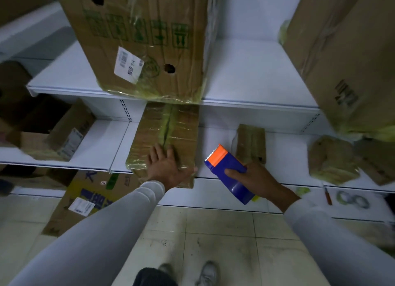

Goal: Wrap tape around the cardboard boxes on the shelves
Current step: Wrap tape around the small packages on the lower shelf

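Grey shoes (206, 273) stand on the tiled floor (224, 238) nearest the camera, below two pale sleeves reaching toward the white shelves (277, 155). On the upper shelf a big cardboard box (141, 40) with a white label overhangs the edge at centre, and another large box (350, 57) fills the far right. Small taped parcels (251, 143) and (332, 158) sit on the middle shelf to the right; tape rolls (351, 199) lie on the low shelf at right. A printed flattened carton (89, 197) leans at lower left. The taped box (165, 142) lies on the middle shelf at centre, its near end under the left hand (165, 165), fingers spread flat on top. Just right of it, apart, the right hand (253, 177) grips a blue tape dispenser (229, 173), orange end up.
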### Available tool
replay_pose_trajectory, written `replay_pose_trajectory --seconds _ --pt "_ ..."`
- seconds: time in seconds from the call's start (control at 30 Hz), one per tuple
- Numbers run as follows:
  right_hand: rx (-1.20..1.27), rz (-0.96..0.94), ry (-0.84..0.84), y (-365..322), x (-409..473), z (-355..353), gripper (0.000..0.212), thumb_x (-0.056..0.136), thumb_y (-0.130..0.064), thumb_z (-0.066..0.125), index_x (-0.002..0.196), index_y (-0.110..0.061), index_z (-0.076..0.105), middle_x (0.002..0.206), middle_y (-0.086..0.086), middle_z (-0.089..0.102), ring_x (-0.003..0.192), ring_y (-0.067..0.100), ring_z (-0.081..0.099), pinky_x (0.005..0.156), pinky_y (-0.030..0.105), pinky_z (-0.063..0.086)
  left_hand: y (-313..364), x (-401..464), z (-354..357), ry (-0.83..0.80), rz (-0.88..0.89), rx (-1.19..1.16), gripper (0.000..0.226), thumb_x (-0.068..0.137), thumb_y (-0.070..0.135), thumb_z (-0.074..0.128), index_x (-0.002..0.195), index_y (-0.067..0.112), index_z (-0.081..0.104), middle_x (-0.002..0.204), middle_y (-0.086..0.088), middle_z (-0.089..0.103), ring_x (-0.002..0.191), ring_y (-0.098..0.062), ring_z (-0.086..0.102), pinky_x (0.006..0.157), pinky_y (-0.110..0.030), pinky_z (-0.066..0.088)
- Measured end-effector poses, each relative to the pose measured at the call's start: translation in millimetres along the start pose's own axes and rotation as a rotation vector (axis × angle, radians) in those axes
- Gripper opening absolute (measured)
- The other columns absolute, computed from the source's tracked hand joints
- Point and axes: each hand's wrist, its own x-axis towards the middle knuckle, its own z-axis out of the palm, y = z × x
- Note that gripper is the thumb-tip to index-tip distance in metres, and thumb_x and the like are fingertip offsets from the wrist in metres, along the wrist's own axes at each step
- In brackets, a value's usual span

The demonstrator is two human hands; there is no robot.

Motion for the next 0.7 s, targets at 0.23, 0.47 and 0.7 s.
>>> replay_pose_trajectory --seconds 0.23,0.47,0.7 --pt "0.013 0.101 0.071 -20.1 -7.3 22.0 0.039 0.083 -0.054 0.066 0.095 -0.017 0.070 0.089 0.005 0.073 0.083 0.025 0.068 0.075 0.038 0.052 -12.7 -1.2 -1.9 0.020 0.052 0.132 0.111 0.069 0.090 0.029 0.150 0.018 0.003 0.157 -0.024 0.001 0.143 -0.045 0.002 0.114 -0.059 0.005" --pt "0.072 0.158 0.086 -47.0 -22.8 68.8 0.031 0.084 -0.043 0.070 0.074 -0.015 0.066 0.067 0.003 0.069 0.062 0.018 0.063 0.057 0.025 0.041 -146.5 18.2 -44.9 -0.205 0.491 0.208 0.119 0.058 0.088 0.047 0.151 0.036 -0.005 0.158 -0.011 -0.017 0.146 -0.030 -0.012 0.117 -0.046 -0.004" --pt "0.124 0.209 0.096 -55.1 -34.2 119.5 0.044 0.083 -0.047 0.070 0.080 -0.003 0.068 0.078 0.019 0.072 0.065 0.023 0.064 0.060 0.028 0.041 -168.6 47.9 -83.2 -0.317 0.662 0.439 0.110 0.072 0.058 0.069 0.151 0.034 -0.004 0.158 -0.009 -0.019 0.147 -0.026 -0.012 0.119 -0.041 0.003"
